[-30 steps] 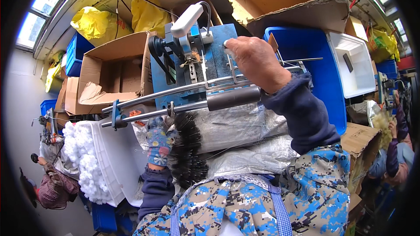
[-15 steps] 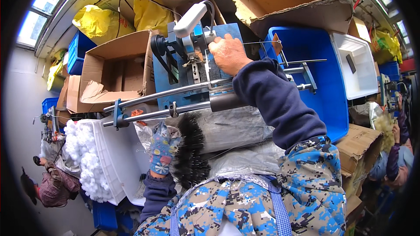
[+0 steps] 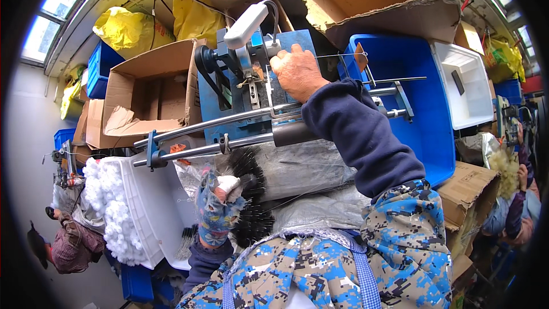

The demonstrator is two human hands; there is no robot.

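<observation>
My bare right hand (image 3: pixel 297 72) is closed over the top right of a blue bench machine (image 3: pixel 297 39), close to a white fitting (image 3: pixel 273 48). What its curled fingers hold is hidden. A thin wire (image 3: pixel 337 55) with a looped end runs rightward from beside it. My left hand (image 3: pixel 218 203), in a worn blue patterned glove with some fingertips poking out, curls at the left side of a bundle of black bristles (image 3: pixel 254 194) above my lap. Its fingers are bent inward, and the glove hides what they grip. Two steel rails (image 3: pixel 240 119) cross in front of the machine.
A white bin (image 3: pixel 154 194) with white fluffy tufts (image 3: pixel 111 206) stands left. Open cardboard boxes (image 3: pixel 151 88) sit behind. To the right are a blue bin (image 3: pixel 423 131) and a white tray (image 3: pixel 472 97). Grey sheeting (image 3: pixel 309 169) covers the space before me. Other people work at both sides.
My left hand has turned over and curled, now showing its bare fingertips, and the black bristles have shifted slightly. My right hand stays at nearly the same place on the machine.
</observation>
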